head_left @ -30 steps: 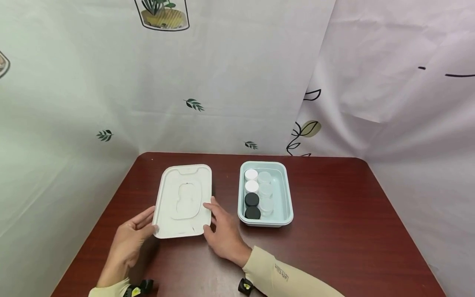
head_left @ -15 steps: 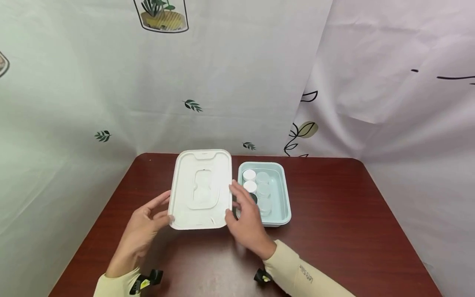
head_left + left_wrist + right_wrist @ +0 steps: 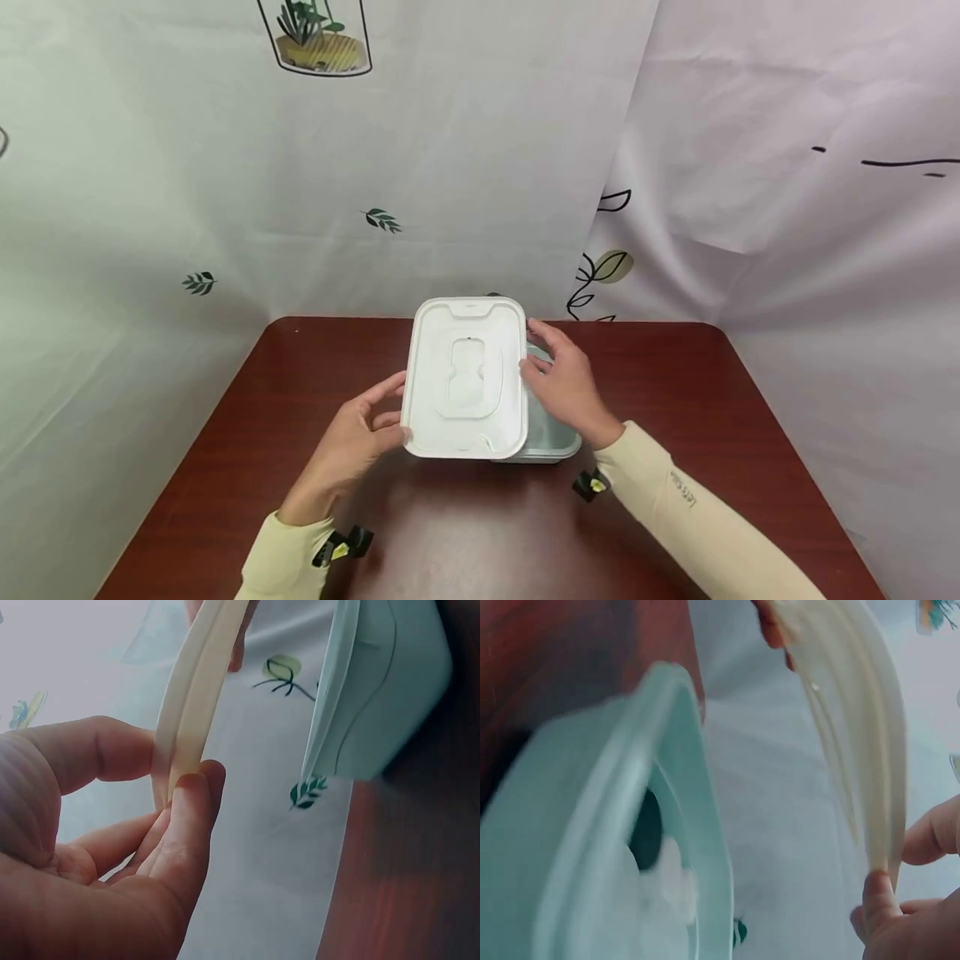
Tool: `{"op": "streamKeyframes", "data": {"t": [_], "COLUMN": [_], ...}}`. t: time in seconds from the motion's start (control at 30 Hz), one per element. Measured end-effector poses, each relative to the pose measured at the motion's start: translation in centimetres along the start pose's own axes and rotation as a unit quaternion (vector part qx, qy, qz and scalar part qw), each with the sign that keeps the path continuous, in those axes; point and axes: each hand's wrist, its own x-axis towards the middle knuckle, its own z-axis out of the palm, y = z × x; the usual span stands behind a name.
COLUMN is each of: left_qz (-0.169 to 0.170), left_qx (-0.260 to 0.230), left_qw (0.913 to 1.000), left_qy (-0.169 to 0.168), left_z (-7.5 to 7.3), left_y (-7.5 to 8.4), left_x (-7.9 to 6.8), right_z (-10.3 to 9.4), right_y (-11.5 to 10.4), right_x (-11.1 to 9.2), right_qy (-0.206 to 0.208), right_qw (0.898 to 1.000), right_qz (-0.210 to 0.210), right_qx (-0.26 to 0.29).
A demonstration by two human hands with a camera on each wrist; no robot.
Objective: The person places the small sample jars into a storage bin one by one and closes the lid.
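A white rectangular lid is held up over the left part of a light blue box. My left hand pinches its left edge between thumb and fingers; the left wrist view shows the lid's rim in that grip. On the opposite edge my right hand pinches the lid, also visible in the right wrist view as a hand on the rim. A gap separates lid and box in both wrist views. Inside the box, a black round cap and whitish pieces show; in the head view the lid hides them.
The box stands on a dark red-brown table near its back edge. Behind the table hangs a pale cloth backdrop with printed leaves. Each wrist wears a black strap-on camera, one of them on the left wrist.
Both hands have carried the lid from the table's left side rightward and up, until it overlaps the box. The box's small round containers have become covered in the head view.
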Motion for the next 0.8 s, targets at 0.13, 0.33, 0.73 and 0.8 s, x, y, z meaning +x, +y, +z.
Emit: {"op": "streamKeyframes", "data": {"t": [0.13,0.33,0.73,0.8], "left_qz": [0.029,0.102,0.081,0.077], "left_qx": [0.016,0.110,0.051,0.004], "left_qw": [0.9993,0.9882,0.9930,0.9951], "left_qy": [-0.014,0.034,0.069,0.061], "left_z": [1.6,4.6,8.2,8.5], "left_y": [0.3,1.5,5.1,5.4], "left_x": [1.1,2.6,5.8,6.3], "right_z": [-2.6,-6.7,-10.2,-10.4], "right_y": [-0.4,-1.8,-3.9,-3.9], "right_x": [1.3,2.8,2.0,1.5], "right_qy": [-0.023,-0.069,-0.034,-0.022], "right_qw": [0.999,0.994,0.980,0.975], "right_qz": [0.043,0.082,-0.053,-0.078], "right_qx": [-0.022,-0.024,-0.191,-0.208]}}
